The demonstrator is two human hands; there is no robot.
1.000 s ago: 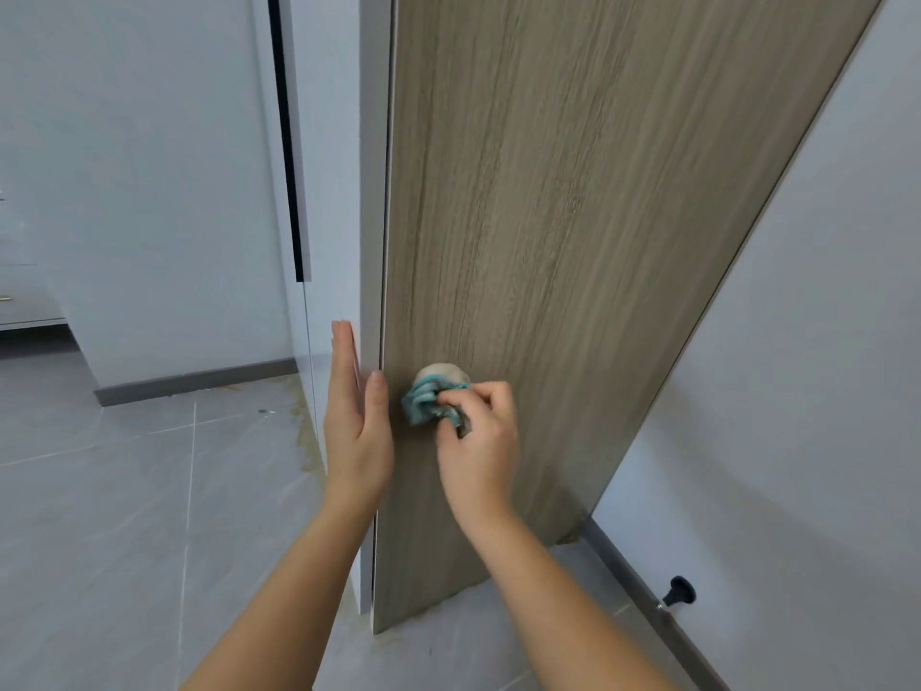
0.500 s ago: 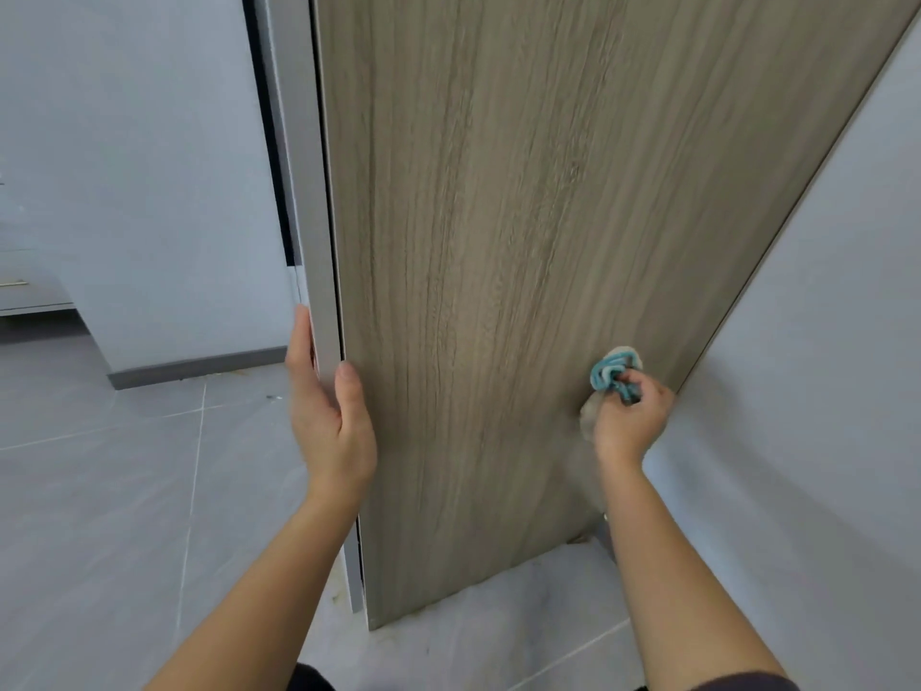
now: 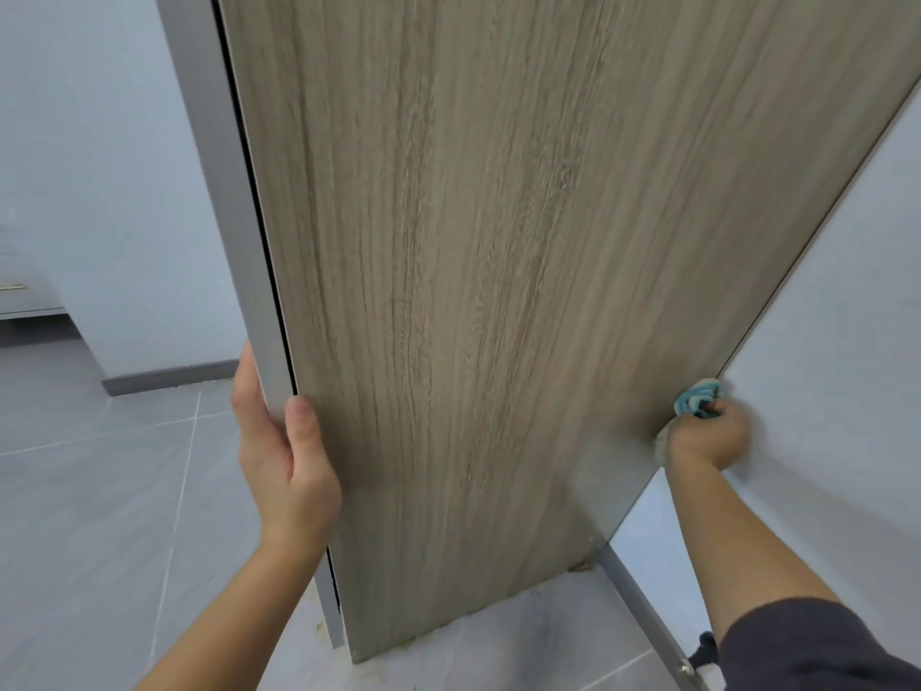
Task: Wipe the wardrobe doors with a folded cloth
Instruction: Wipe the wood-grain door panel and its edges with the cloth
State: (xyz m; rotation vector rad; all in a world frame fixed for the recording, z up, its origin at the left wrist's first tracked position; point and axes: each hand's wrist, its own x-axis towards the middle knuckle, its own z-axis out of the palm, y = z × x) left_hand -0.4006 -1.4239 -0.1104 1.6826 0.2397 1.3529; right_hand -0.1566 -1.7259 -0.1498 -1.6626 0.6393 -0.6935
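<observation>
A tall wood-grain door (image 3: 498, 291) fills the middle of the view, standing open with a grey edge strip (image 3: 234, 231) on its left side. My left hand (image 3: 284, 456) grips that left edge low down, thumb on the wood face and fingers wrapped behind the strip. My right hand (image 3: 707, 436) is closed on a bunched teal and beige cloth (image 3: 697, 399), pressed against the door's lower right edge where it meets the white wall. Part of the cloth is hidden under my fingers.
A white wall (image 3: 822, 366) stands close on the right with a grey skirting board (image 3: 643, 610) and a black door stopper (image 3: 705, 648) near the floor. Grey floor tiles (image 3: 99, 516) spread to the left. A white cabinet (image 3: 25, 296) stands at far left.
My right hand swept the cloth from the door's left side across to its right edge. My left hand went from lying flat to gripping the door's edge. The view moved closer.
</observation>
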